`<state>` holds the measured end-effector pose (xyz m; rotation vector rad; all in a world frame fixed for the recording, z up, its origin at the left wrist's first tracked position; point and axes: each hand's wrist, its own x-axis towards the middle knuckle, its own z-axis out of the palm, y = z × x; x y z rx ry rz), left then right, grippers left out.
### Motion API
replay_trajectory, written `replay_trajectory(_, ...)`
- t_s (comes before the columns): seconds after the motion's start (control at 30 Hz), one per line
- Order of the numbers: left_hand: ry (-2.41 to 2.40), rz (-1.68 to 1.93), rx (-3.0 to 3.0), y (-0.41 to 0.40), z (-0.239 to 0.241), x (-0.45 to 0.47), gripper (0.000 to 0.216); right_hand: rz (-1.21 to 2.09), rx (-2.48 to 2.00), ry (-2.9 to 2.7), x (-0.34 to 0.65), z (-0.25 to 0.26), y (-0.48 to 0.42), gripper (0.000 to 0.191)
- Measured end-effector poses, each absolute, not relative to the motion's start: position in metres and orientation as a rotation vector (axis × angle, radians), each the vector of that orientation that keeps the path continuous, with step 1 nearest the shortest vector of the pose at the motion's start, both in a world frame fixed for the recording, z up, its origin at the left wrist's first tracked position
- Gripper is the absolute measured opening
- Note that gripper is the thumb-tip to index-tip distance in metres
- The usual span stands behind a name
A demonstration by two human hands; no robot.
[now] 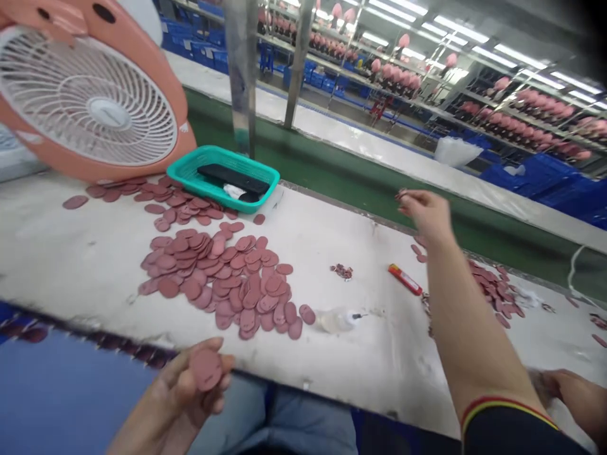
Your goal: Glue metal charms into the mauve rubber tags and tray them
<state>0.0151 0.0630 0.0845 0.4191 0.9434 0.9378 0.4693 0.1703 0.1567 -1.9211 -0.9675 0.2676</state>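
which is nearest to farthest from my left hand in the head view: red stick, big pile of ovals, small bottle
1. Pile of ovals: just beyond the left hand
2. Bottle: right of the pile
3. Red stick: farther right, beyond the bottle

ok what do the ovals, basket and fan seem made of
Ovals: perhaps leather or faux leather, mostly matte; they are thin, flat and evenly coloured, but the grain is too small to tell.
Basket: most likely plastic, slightly glossy, perforated and bright green throughout.
Fan: probably hard plastic, its orange shell smooth with a soft shine.
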Motion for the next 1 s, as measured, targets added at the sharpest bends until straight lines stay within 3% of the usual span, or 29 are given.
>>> replay_trajectory(0.1, 0.928, 0.897, 0.396, 0.051, 0.104, 0.021, 0.042, 0.315, -1.671, -1.027, 0.404, 0.181, 0.113, 0.03)
replay_trajectory(0.2, 0.9, 0.825, 0.381, 0.041, 0.112, 0.017, 0.045, 0.39, -1.446, -1.133, 0.322, 0.186, 0.052, 0.009)
replay_trajectory(0.33, 0.811, 0.743, 0.417, 0.032, 0.108, 0.008, 0.043, 0.946, -1.279, -1.322, 0.227, 0.164, 0.002, 0.014)
replay_trajectory(0.4, 0.742, 0.729, 0.458, 0.029, 0.102, 0.005, 0.038, 1.073, -1.247, -1.389, 0.201, 0.152, -0.004, 0.014)
replay_trajectory(0.53, 0.69, 0.726, 0.499, 0.025, 0.094, 0.001, 0.029, 1.019, -1.271, -1.524, 0.189, 0.143, -0.002, 0.011)
replay_trajectory(1.0, 0.691, 0.669, 0.487, 0.023, 0.092, 0.001, 0.033, 0.842, -1.254, -1.874, 0.196, 0.158, 0.003, 0.006)
